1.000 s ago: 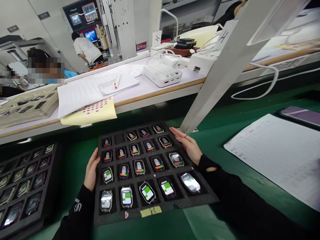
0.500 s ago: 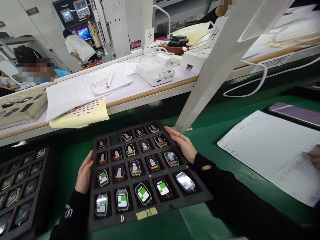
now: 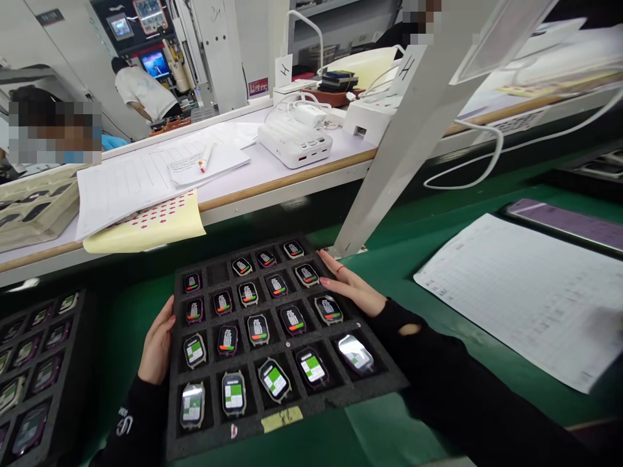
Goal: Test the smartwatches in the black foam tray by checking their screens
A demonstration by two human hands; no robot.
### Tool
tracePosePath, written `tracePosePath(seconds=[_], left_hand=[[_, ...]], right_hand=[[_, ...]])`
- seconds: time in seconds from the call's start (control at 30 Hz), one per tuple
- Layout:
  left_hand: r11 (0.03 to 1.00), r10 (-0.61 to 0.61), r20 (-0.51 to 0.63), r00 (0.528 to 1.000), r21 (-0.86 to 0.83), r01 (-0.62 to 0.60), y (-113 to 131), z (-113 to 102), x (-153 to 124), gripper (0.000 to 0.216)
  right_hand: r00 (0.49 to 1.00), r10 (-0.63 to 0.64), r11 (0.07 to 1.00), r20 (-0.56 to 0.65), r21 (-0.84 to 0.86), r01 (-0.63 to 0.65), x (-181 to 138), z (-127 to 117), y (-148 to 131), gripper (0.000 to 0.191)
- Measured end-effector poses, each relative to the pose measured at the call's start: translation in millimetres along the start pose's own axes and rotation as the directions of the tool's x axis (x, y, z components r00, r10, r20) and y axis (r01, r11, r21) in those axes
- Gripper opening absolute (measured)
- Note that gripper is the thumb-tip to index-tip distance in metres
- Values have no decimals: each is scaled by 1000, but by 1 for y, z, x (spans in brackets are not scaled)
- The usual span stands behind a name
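A black foam tray of watch bodies without straps lies tilted before me over the green work surface. My left hand grips its left edge, with the fingers partly hidden behind the side. On the right edge sits my right hand, one fingertip resting on the rim near a pale-framed watch. Most screens are lit: the rear ones show white text over a red and green bar, while front ones such as this watch show green and white blocks. One back-row pocket shows bare foam. A yellow label marks the front edge.
Another watch tray lies at left. To the right are a printed sheet and a purple phone-like slab. A white post rises behind my right hand. The shelf holds papers and a white charger. People work beyond.
The tray and both hands sit slightly further left in view as the camera shifts. A fingertip of my right hand now lies on the tray's rim. The other hand over the printed sheet has left view.
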State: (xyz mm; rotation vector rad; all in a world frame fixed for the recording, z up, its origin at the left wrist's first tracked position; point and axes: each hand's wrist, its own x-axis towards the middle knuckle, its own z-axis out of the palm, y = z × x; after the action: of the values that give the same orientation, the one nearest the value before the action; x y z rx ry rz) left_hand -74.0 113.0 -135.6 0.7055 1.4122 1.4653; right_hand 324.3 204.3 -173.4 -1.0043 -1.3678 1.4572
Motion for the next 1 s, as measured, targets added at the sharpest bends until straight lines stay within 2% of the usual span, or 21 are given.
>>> tracePosePath(seconds=[0.1, 0.17, 0.27, 0.47, 0.63, 0.73, 0.8, 0.9, 1.0], left_hand=[[1000, 13, 12, 1000, 12, -13, 0, 0, 0, 52], [1000, 16, 21, 1000, 22, -16, 0, -1, 1, 52], [1000, 3, 10, 1000, 28, -4, -1, -2, 2, 52], [999, 20, 7, 1000, 37, -20, -2, -1, 2, 51], [999, 26, 11, 1000, 43, -26, -1, 1, 0, 54], [999, 26, 3, 1000, 35, -26, 0, 2, 0, 54], [999, 29, 9, 1000, 25, -30, -1, 2, -1, 53], [999, 38, 19, 999, 19, -39, -2, 2, -1, 53], [998, 50, 30, 998, 33, -51, -4, 0, -1, 54]], right_hand=[[983, 13, 990, 184, -137, 13, -2, -9, -4, 110], [957, 22, 986, 291, -166, 28, -3, -15, -6, 117], [929, 35, 988, 368, -151, 22, -4, -21, -9, 119], [953, 71, 991, 295, -132, -32, -4, -21, -14, 103], [986, 80, 989, 149, -134, -60, -1, -18, -9, 91], [999, -51, 969, 2, -244, 50, -6, -7, -10, 83], [981, -194, 902, -19, -397, 171, -15, 5, -20, 72], [914, -379, 720, 147, -574, 391, -35, 28, -42, 56], [807, -445, 577, 388, -564, 590, -52, 47, -57, 55]])
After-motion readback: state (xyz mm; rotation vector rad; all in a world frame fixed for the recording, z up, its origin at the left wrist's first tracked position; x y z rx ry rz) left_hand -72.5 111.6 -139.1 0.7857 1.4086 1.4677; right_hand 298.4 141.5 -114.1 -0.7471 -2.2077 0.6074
